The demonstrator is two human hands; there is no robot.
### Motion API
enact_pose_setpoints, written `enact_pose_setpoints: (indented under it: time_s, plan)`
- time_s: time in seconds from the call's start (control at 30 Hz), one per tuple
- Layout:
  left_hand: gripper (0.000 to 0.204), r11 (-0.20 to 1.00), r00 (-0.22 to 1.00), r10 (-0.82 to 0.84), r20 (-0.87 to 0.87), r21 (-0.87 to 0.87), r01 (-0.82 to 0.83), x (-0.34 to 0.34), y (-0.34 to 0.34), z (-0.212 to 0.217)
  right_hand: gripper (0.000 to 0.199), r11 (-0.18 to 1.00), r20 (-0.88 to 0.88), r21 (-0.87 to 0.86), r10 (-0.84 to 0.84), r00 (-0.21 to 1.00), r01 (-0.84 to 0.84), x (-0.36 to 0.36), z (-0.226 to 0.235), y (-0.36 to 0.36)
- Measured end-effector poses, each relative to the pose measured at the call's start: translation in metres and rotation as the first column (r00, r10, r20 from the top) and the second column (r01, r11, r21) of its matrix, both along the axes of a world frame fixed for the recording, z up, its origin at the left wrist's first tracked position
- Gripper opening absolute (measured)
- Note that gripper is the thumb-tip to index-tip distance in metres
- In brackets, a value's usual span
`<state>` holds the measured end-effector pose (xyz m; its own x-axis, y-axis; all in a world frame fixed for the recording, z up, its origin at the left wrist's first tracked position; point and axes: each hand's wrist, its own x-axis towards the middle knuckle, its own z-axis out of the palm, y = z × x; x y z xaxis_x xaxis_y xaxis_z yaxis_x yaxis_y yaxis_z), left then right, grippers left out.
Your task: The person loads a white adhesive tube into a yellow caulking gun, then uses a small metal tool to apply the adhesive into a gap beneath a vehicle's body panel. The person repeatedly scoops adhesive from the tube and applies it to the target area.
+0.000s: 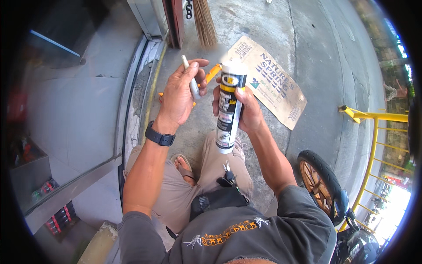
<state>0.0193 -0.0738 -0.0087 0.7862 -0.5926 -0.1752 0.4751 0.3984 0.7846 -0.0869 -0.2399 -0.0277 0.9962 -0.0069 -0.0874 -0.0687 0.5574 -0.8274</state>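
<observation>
In my right hand (251,108) is a sealant cartridge (227,115), a white tube with a black and yellow label. It stands nearly upright in front of me, thumb on its right side and fingertips showing on its left. My left hand (179,90) pinches a slim, whitish tapered nozzle (194,86) between thumb and fingers, narrow end up. The nozzle is apart from the cartridge, to its left. Behind both hands, an orange tool (212,74) shows in pieces; its kind is mostly hidden.
A flattened cardboard sheet (274,88) lies on the concrete beyond the cartridge. A broom (205,26) hangs at the top, beside a dark red post (172,24). At left is a glass door (83,110). On the right are a motorcycle wheel (317,182) and a yellow metal barrier (373,145).
</observation>
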Motion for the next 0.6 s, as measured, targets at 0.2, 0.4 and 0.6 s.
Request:
enact_pose_setpoints:
  time_s: [0.2, 0.4, 0.6]
  plan:
    - [0.030, 0.972, 0.971, -0.163, 0.178, 0.198, 0.127, -0.011, -0.006, 0.015, 0.060, 0.973, 0.022, 0.121, -0.201, 0.979, 0.197, 0.019, 0.015, -0.010]
    - [0.035, 0.924, 0.934, -0.249, 0.257, 0.352, 0.149, -0.029, -0.009, 0.002, 0.057, 0.939, 0.052, 0.336, -0.100, 0.994, 0.077, 0.007, -0.005, -0.038]
    - [0.030, 0.933, 0.894, 0.316, 0.317, 0.068, -0.354, 0.033, 0.045, 0.025, 0.049, 0.504, -0.032, -0.863, -0.111, 0.993, 0.028, 0.004, -0.051, -0.068]
